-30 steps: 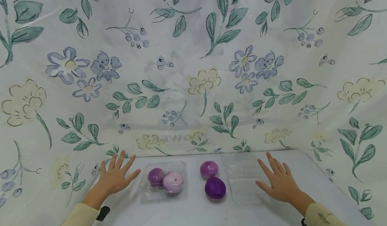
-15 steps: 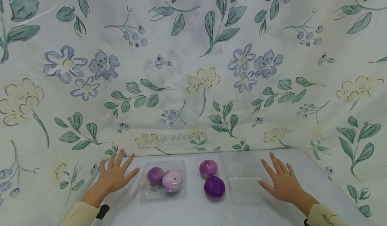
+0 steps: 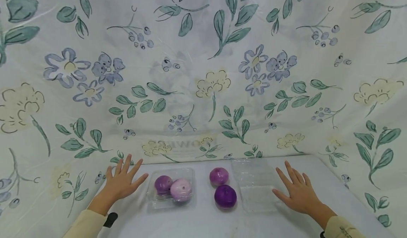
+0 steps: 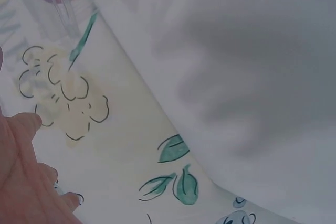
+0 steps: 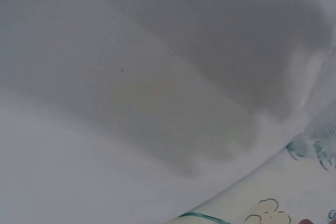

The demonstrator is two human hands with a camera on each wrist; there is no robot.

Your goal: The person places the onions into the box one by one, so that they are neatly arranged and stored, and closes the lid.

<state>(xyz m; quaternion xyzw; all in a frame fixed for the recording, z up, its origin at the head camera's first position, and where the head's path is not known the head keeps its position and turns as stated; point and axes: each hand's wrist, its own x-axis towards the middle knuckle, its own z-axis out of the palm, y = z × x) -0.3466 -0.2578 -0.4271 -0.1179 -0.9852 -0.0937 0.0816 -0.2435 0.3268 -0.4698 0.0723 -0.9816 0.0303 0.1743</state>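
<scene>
While left hand [image 3: 120,184] and right hand [image 3: 299,192] spread wide, unladen, step appears preparatory; two loose purple onions [image 3: 225,196] near far edge of surface [image 3: 203,225], beside clear tray [image 3: 259,197]; next move likely needs inward reach.

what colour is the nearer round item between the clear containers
Deep purple; the round item shows best in the head view.

A clear plastic box [image 3: 159,204] at lower centre-left holds two purplish balls [image 3: 181,190]; a transparent plastic container [image 3: 258,186] lies lower centre-right.
</scene>
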